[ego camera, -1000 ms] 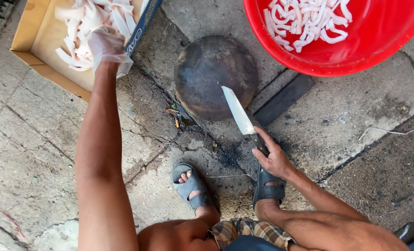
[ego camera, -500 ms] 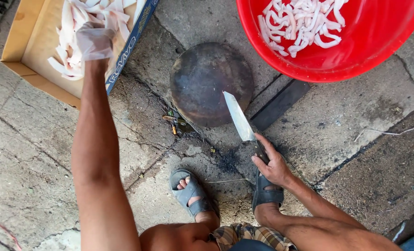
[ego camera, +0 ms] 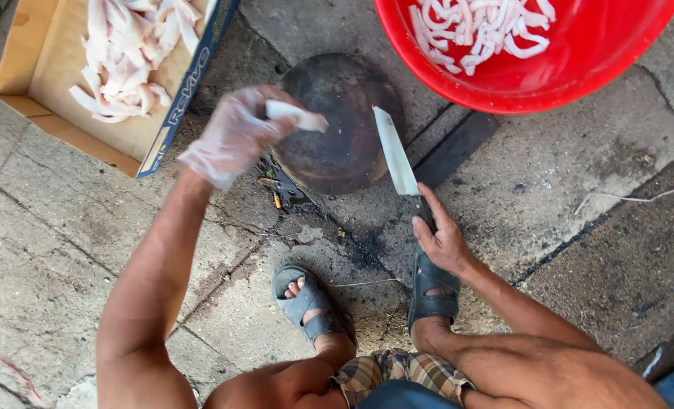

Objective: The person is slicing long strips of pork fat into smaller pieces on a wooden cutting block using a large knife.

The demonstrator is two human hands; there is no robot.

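Nearest are two feet in grey sandals [ego camera: 307, 303] on the cracked concrete floor [ego camera: 64, 242]. The right hand [ego camera: 443, 242] is closed around a knife [ego camera: 396, 160], its blade tip resting on the round dark chopping block [ego camera: 337, 144]. The gloved left hand [ego camera: 235, 136], somewhat blurred, pinches a pale strip of meat [ego camera: 297, 116] over the block's edge. Farther off stand a cardboard box [ego camera: 42, 91] of pale pieces and a red basin [ego camera: 579, 68] of cut strips.
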